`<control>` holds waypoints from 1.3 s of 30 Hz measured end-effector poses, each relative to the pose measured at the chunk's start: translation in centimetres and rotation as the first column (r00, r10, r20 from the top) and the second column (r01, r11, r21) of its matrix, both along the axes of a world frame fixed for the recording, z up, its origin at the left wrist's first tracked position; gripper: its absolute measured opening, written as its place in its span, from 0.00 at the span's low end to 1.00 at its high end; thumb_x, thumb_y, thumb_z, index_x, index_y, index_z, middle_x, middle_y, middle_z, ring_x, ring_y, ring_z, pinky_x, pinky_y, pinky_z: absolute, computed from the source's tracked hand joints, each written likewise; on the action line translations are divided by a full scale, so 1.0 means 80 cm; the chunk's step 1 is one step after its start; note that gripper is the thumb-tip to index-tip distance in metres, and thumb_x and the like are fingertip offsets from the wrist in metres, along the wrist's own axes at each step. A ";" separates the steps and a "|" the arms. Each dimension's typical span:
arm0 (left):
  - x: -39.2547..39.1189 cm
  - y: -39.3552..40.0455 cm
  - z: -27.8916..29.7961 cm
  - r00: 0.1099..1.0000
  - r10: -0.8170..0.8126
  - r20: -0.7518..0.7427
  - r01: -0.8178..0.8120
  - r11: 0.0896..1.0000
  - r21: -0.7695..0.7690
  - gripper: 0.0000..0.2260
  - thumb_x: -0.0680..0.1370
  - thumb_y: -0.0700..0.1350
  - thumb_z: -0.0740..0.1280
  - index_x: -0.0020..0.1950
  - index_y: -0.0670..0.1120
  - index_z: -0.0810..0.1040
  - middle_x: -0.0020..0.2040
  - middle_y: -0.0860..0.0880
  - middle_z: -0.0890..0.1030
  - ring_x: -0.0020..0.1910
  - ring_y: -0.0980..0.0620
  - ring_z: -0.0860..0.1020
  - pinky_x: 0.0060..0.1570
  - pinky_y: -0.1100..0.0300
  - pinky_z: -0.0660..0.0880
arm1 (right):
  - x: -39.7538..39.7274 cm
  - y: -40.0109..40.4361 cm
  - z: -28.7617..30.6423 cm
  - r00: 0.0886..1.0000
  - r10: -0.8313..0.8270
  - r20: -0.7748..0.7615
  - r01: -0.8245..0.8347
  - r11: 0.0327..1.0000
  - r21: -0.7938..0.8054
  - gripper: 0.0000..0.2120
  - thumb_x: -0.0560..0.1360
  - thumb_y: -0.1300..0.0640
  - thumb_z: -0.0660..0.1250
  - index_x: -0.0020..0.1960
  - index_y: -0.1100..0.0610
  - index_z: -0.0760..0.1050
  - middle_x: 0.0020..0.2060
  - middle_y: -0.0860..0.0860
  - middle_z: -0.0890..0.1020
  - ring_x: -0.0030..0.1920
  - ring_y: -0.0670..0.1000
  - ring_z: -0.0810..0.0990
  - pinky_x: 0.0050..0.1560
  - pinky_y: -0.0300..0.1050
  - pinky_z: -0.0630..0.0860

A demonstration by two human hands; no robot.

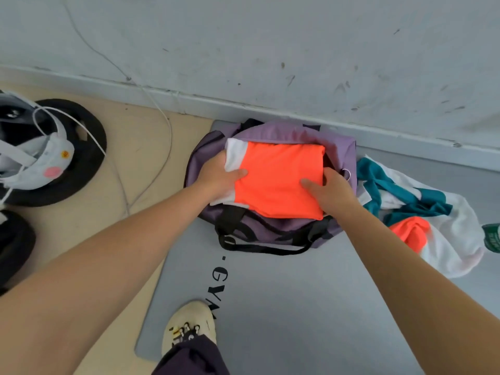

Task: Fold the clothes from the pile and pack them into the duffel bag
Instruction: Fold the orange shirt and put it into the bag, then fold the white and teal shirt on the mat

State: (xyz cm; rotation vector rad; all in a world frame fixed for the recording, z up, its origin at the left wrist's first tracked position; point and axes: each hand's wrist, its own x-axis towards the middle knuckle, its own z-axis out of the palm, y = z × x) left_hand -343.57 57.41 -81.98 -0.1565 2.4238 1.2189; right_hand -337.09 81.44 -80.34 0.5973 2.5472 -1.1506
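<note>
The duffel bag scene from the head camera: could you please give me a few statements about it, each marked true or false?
1. Both hands hold the folded orange and white garment over the purple duffel bag. True.
2. The left hand is empty and rests on the floor. False: it grips the garment's left edge.
3. A pile of unfolded clothes lies to the right of the bag. True.
4. The bag stands on the bare wooden floor. False: it sits on the grey mat.
5. The right hand holds the bag's black strap. False: it grips the garment's right side.
</note>
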 end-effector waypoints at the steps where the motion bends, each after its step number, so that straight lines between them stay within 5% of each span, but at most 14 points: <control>1: 0.003 -0.003 0.002 0.996 -0.083 -0.019 0.078 0.981 -0.179 0.28 0.76 0.57 0.69 0.71 0.47 0.69 0.64 0.47 0.78 0.63 0.45 0.76 0.61 0.52 0.72 | 0.004 0.002 0.001 0.997 0.065 0.039 -0.069 0.991 0.115 0.20 0.77 0.41 0.64 0.53 0.58 0.70 0.42 0.48 0.74 0.48 0.56 0.75 0.40 0.44 0.66; 4: 0.016 -0.019 0.011 0.943 -0.332 -0.021 0.258 0.770 -0.583 0.36 0.74 0.72 0.55 0.69 0.46 0.66 0.56 0.44 0.81 0.60 0.42 0.77 0.59 0.48 0.64 | 0.020 0.007 0.007 0.950 0.183 0.253 -0.252 0.927 0.277 0.33 0.75 0.29 0.53 0.53 0.59 0.72 0.49 0.55 0.78 0.48 0.57 0.74 0.49 0.49 0.68; 7: 0.039 -0.035 0.020 0.876 -0.462 -0.139 0.269 0.706 -0.655 0.34 0.73 0.74 0.52 0.62 0.46 0.66 0.43 0.47 0.82 0.50 0.44 0.79 0.55 0.49 0.62 | 0.039 0.007 0.016 0.885 0.279 0.374 -0.440 0.764 0.472 0.42 0.70 0.23 0.43 0.54 0.57 0.76 0.54 0.57 0.79 0.60 0.59 0.72 0.63 0.58 0.62; 10: 0.054 -0.050 0.030 0.829 -0.514 -0.220 0.257 0.700 -0.666 0.36 0.70 0.75 0.55 0.62 0.47 0.65 0.48 0.46 0.82 0.50 0.45 0.79 0.57 0.49 0.64 | 0.052 0.007 0.033 0.890 0.332 0.312 -0.455 0.680 0.576 0.38 0.70 0.24 0.46 0.49 0.55 0.78 0.50 0.55 0.78 0.62 0.59 0.68 0.64 0.61 0.60; 13: 0.057 -0.062 0.044 0.813 -0.524 -0.254 0.305 0.754 -0.582 0.36 0.70 0.73 0.61 0.65 0.48 0.65 0.51 0.47 0.80 0.52 0.45 0.78 0.55 0.51 0.65 | 0.058 0.014 0.050 0.943 0.323 0.081 -0.322 0.823 0.468 0.26 0.71 0.31 0.62 0.41 0.56 0.75 0.42 0.52 0.74 0.54 0.56 0.67 0.58 0.57 0.66; 17: 0.054 -0.067 0.053 0.798 -0.538 -0.271 0.359 0.785 -0.504 0.32 0.71 0.67 0.68 0.66 0.50 0.66 0.54 0.46 0.80 0.54 0.45 0.77 0.55 0.53 0.69 | 0.063 0.025 0.071 0.942 0.308 -0.137 -0.290 0.947 0.138 0.11 0.72 0.51 0.74 0.41 0.57 0.75 0.38 0.48 0.76 0.44 0.52 0.73 0.45 0.48 0.69; 19: 0.053 -0.063 0.052 0.786 -0.560 -0.262 0.385 0.775 -0.502 0.31 0.71 0.67 0.68 0.66 0.51 0.66 0.52 0.46 0.80 0.53 0.45 0.77 0.55 0.51 0.70 | 0.063 0.026 0.077 0.924 0.350 -0.153 -0.337 0.936 0.105 0.08 0.72 0.52 0.74 0.41 0.53 0.76 0.39 0.46 0.79 0.44 0.50 0.76 0.47 0.46 0.70; 22: 0.052 -0.058 0.045 0.778 -0.592 -0.209 0.416 0.736 -0.534 0.32 0.70 0.67 0.68 0.67 0.52 0.65 0.51 0.47 0.79 0.51 0.45 0.76 0.54 0.51 0.68 | 0.062 0.018 0.074 0.857 0.510 -0.076 -0.456 0.819 0.348 0.08 0.71 0.43 0.72 0.42 0.47 0.78 0.36 0.43 0.79 0.43 0.46 0.74 0.61 0.45 0.62; 27: 0.046 -0.062 0.043 0.801 -0.572 -0.176 0.417 0.745 -0.521 0.33 0.69 0.71 0.66 0.67 0.54 0.64 0.52 0.48 0.78 0.50 0.45 0.76 0.56 0.49 0.69 | 0.051 -0.007 0.063 0.782 0.623 -0.008 -0.576 0.729 0.369 0.10 0.72 0.39 0.69 0.40 0.45 0.78 0.27 0.43 0.71 0.32 0.41 0.68 0.55 0.44 0.58; 32: 0.047 -0.064 0.047 0.784 -0.586 -0.205 0.439 0.757 -0.485 0.31 0.70 0.69 0.66 0.65 0.53 0.67 0.51 0.48 0.79 0.47 0.48 0.74 0.54 0.51 0.68 | 0.034 -0.041 0.055 0.694 0.708 0.130 -0.700 0.623 0.349 0.13 0.76 0.45 0.65 0.44 0.54 0.78 0.35 0.46 0.75 0.41 0.51 0.72 0.48 0.45 0.64; 36: 0.056 -0.069 0.057 0.754 -0.586 -0.298 0.411 0.774 -0.482 0.27 0.71 0.69 0.63 0.59 0.50 0.70 0.50 0.49 0.78 0.47 0.48 0.74 0.51 0.53 0.68 | 0.033 -0.041 0.055 0.741 0.670 0.036 -0.651 0.704 0.285 0.13 0.77 0.49 0.67 0.43 0.60 0.77 0.34 0.50 0.73 0.40 0.52 0.71 0.44 0.48 0.69; 39: 0.062 -0.077 0.068 0.710 -0.562 -0.424 0.322 0.795 -0.515 0.23 0.73 0.66 0.59 0.52 0.47 0.72 0.44 0.50 0.77 0.44 0.48 0.73 0.50 0.54 0.65 | 0.038 -0.028 0.066 0.820 0.545 -0.173 -0.554 0.833 0.000 0.13 0.74 0.55 0.72 0.38 0.64 0.78 0.29 0.55 0.70 0.33 0.50 0.65 0.38 0.46 0.66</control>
